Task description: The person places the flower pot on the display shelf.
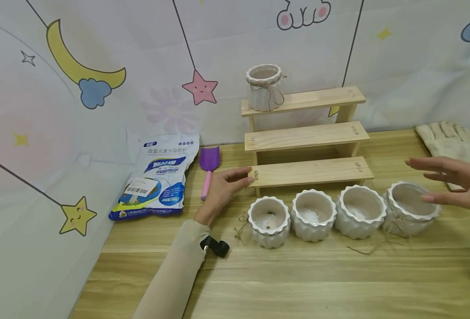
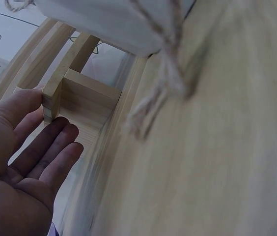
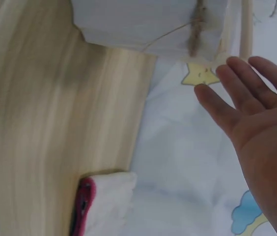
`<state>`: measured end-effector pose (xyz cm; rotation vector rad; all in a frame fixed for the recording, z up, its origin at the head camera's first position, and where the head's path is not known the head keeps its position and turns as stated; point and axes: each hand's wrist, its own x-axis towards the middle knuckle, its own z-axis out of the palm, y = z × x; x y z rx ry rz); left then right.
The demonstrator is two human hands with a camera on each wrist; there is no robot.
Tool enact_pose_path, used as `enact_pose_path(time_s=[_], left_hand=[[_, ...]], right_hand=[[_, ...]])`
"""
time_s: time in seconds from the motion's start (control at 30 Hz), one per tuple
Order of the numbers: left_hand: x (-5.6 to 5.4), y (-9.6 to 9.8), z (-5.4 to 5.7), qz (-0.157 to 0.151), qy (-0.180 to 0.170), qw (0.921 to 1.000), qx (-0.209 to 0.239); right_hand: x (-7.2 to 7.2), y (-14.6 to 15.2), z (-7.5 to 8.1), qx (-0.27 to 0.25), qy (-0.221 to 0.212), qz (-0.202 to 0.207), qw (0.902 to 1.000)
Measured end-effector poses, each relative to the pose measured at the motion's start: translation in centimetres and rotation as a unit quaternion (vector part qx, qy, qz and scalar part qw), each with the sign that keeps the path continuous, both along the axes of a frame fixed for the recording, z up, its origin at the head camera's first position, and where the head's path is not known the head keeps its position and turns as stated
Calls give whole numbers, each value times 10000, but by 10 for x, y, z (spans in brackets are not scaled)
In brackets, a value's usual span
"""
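My left hand is at the left end of a three-step wooden shelf stand, thumb and index finger pinching the end of its lowest board. The other fingers extend beneath that board. Over the rightmost white pot, my right hand hovers with fingers spread, holding nothing. That pot tilts slightly and has twine around it. Left of it stand three more scalloped white pots, the nearest to my left hand being a pot with specks inside. Another twine-tied pot sits on the top step.
A blue and white fertilizer bag lies at the left, beside a purple hand shovel with a pink handle. Pale work gloves lie at the back right. Behind the wooden table hangs a printed cloth.
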<state>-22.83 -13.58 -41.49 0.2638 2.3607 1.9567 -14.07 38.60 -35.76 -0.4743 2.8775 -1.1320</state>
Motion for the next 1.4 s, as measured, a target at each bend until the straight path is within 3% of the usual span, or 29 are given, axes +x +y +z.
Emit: enact_pose_path(time_s=[0.1, 0.27, 0.33, 0.53, 0.73, 1.13, 1.4], left_hand=[[0, 0, 0, 29, 7, 10000, -31], [1, -1, 1, 102, 10, 9999, -40], [1, -1, 1, 98, -2, 9999, -25], [1, -1, 0, 107, -11, 9999, -32], [2, -1, 1, 101, -27, 9999, -25], [1, 0, 0, 66, -17, 10000, -9], [1, 1, 0, 36, -57, 9999, 98]], right_hand=[[2, 4, -4, -18, -173, 83, 9998], [1, 5, -15, -422, 487, 615, 9960], [1, 5, -18, -556, 540, 727, 9943], [6, 6, -25, -372, 491, 448, 9971], [10, 10, -35, -372, 481, 588, 9964], [16, 13, -43, -224, 413, 283, 9985], [13, 15, -52, -643, 541, 468, 9954]])
